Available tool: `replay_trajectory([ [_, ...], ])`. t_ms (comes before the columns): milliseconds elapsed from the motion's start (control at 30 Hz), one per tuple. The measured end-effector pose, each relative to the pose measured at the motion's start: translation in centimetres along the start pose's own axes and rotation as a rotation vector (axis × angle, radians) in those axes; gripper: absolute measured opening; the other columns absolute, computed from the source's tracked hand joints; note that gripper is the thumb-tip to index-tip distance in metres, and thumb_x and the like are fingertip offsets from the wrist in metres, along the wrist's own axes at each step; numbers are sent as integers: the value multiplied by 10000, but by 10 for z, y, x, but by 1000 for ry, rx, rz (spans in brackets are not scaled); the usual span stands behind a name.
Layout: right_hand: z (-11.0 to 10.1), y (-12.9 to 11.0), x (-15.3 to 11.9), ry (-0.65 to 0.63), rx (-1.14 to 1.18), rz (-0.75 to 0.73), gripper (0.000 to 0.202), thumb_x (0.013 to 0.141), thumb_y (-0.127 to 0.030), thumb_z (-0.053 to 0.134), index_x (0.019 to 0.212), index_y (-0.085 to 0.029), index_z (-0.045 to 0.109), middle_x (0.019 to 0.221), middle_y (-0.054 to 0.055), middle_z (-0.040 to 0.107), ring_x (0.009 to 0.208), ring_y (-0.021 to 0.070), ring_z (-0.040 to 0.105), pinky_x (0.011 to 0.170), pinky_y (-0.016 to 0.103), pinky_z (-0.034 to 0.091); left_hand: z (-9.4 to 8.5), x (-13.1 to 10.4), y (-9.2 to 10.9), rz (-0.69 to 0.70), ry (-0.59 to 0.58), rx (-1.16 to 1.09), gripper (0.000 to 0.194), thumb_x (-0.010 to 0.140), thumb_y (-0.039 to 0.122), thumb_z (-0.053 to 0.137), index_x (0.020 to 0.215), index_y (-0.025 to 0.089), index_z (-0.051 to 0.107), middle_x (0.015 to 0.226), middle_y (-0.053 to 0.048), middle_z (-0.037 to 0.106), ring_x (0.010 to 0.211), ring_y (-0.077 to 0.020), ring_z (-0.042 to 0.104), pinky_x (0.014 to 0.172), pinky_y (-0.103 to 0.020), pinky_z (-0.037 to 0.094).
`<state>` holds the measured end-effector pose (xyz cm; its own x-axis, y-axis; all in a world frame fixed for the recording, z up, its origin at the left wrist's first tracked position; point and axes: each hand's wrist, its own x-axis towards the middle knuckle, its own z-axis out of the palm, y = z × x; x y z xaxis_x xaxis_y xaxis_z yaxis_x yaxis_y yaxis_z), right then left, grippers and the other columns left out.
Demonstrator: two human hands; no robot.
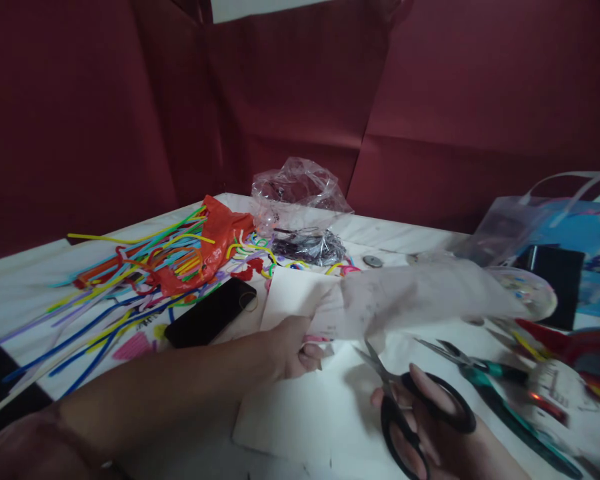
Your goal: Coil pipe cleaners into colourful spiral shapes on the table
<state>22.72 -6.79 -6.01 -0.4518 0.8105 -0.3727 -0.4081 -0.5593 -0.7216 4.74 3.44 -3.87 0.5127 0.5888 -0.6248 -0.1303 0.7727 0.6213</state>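
Observation:
My left hand (297, 347) is closed on the near left end of a thin white paper sheet (410, 297), which stretches to the right and is partly blurred. In my right hand (450, 443) is a pair of scissors (375, 363) with black handles, my fingers through the loops. The blades look slightly apart and point up toward the sheet's lower edge; whether they touch it I cannot tell. Beneath both hands lies a larger piece of white paper or card (285, 420). A pair of pliers (473, 367) with green-black handles rests right of the scissors.
Colourful pipe cleaners (130, 267) spill from an orange-red bag (220, 233) at left. A black phone (213, 313) lies near my left forearm. Clear plastic packaging (303, 193) holding dark strands stands at the back. A blue-and-clear bag (555, 223) and a dark box (553, 280) are at right.

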Motion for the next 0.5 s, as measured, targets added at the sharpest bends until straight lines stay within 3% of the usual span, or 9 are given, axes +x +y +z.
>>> replay_trajectory([
  [133,1,5,-1,-162,118,-8,491,811,-587,622,862,-99,593,551,59,499,386,26,284,332,73,169,7,-8,-7,16,49,-87,306,861,311,351,600,155,322,442,81,269,295,-1,172,331,-119,64],
  [300,4,5,-3,6,-11,-52,535,800,-607,618,859,-75,602,535,39,470,375,10,199,341,83,115,7,-8,-16,55,33,-71,225,707,310,617,692,144,466,484,86,353,304,14,203,335,-143,54],
  [500,2,4,-1,-4,-238,-58,621,799,-688,528,711,-74,553,521,29,446,367,13,170,338,116,77,3,-4,-21,131,-40,39,241,632,283,680,618,136,489,382,104,274,295,2,201,339,-171,61],
])
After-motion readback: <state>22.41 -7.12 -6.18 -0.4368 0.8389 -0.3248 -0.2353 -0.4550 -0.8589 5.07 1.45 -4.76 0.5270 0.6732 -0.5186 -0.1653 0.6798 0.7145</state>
